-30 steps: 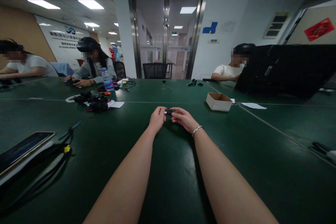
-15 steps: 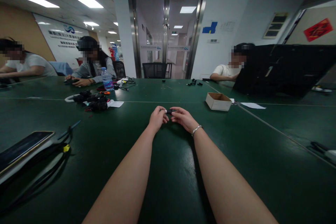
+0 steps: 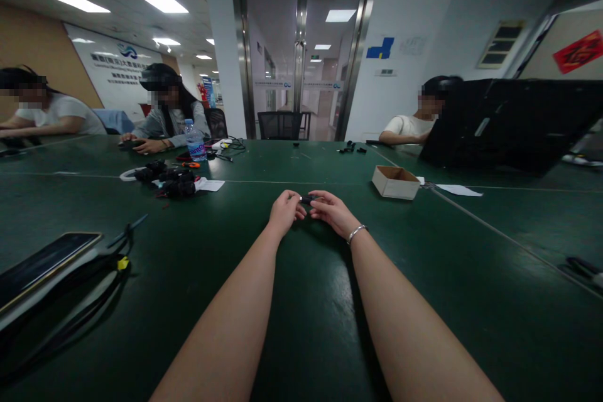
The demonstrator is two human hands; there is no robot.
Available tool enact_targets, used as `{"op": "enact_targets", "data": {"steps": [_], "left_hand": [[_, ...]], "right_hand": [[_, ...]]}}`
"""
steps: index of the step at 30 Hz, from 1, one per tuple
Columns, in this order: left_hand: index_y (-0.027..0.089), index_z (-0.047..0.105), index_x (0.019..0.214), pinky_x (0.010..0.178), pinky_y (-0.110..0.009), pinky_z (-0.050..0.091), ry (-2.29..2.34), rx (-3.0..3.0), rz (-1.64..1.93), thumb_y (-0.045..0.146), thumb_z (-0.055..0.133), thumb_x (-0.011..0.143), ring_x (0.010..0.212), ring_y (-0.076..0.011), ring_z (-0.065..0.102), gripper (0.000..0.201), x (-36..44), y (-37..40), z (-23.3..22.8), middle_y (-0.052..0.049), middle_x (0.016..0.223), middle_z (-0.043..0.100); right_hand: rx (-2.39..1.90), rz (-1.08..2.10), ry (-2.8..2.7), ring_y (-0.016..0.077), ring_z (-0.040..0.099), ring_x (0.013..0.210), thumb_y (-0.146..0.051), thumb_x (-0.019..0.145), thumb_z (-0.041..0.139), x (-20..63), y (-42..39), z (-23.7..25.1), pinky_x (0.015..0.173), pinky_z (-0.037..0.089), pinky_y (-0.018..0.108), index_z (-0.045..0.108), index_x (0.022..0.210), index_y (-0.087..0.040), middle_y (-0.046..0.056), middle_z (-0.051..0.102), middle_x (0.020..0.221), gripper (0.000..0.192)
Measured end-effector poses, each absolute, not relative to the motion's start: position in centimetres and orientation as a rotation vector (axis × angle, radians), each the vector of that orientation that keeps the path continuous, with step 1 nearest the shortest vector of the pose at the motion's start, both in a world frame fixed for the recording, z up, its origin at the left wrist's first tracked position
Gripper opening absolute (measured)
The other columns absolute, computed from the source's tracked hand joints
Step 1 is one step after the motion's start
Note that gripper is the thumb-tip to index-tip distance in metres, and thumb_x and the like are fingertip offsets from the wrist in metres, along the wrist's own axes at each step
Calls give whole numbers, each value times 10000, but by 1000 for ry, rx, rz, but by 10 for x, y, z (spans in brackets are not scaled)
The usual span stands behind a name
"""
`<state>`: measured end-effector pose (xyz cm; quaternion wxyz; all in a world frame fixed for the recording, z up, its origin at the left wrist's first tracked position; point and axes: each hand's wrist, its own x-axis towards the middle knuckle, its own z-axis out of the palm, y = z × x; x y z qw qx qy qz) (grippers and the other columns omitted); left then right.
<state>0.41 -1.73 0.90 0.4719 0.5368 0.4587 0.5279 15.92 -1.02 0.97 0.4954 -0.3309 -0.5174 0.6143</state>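
Both hands meet low over the green table (image 3: 301, 301): the left hand (image 3: 284, 212) and right hand (image 3: 332, 211) each pinch 1 end of a small black part (image 3: 306, 200), seemingly to steady it between fingertips. An open cardboard box (image 3: 394, 181) sits near, to the right.

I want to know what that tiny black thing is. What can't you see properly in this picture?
- Small black part, head view: too small, mostly covered by the left hand and right hand.
- Cardboard box: its wall hides the inside.
- Phone: cut off by the left edge.
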Motion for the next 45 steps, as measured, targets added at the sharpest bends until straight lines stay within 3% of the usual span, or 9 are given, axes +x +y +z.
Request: {"op": "enact_targets", "data": {"steps": [6, 13, 18, 26, 41, 45], "left_hand": [[152, 518, 851, 413, -163, 347, 1185, 1368, 1338, 354, 483, 849, 450, -88, 544, 205, 4, -17, 7, -5, 618, 599], [150, 544, 790, 456, -181, 411, 1219, 1399, 1390, 479, 513, 827, 535, -114, 586, 332, 1, -13, 0, -30, 650, 610], [180, 567, 940, 469, -167, 415, 1144, 1373, 1430, 425, 582, 792, 590, -103, 590, 287, 2, -17, 6, -27, 784, 623], [160, 580, 970, 451, -154, 366, 1076, 1388, 1361, 236, 516, 813, 551, -83, 547, 186, 3, -20, 11, -23, 746, 614], [143, 555, 762, 460, -181, 411, 1228, 1346, 1371, 427, 527, 828, 550, -105, 545, 293, 2, -16, 7, -35, 665, 589], [162, 547, 928, 477, -201, 443, 1135, 1229, 1392, 370, 519, 834, 571, -108, 579, 230, 1, -18, 9, -53, 841, 611]], "right_hand": [[-790, 1478, -1241, 96, 615, 613, -117, 707, 705, 160, -9, 10, 565, 540, 179, 629, 968, -186, -4, 592, 758, 280], [-778, 1488, -1252, 95, 617, 614, -116, 704, 708, 159, -9, 9, 568, 543, 177, 629, 964, -189, -3, 594, 763, 281], [-794, 1482, -1224, 97, 616, 593, -103, 724, 684, 159, -8, 9, 556, 540, 180, 625, 954, -181, 1, 604, 746, 250], [-803, 1483, -1205, 101, 619, 588, -117, 735, 682, 159, -9, 9, 557, 538, 185, 617, 964, -171, 17, 625, 757, 244], [-763, 1467, -1242, 106, 620, 597, -113, 663, 721, 157, -10, 9, 548, 544, 194, 621, 951, -185, -6, 598, 750, 313], [-777, 1453, -1235, 106, 617, 593, -112, 676, 713, 157, -10, 9, 538, 541, 193, 618, 957, -178, 0, 599, 751, 304]]}}
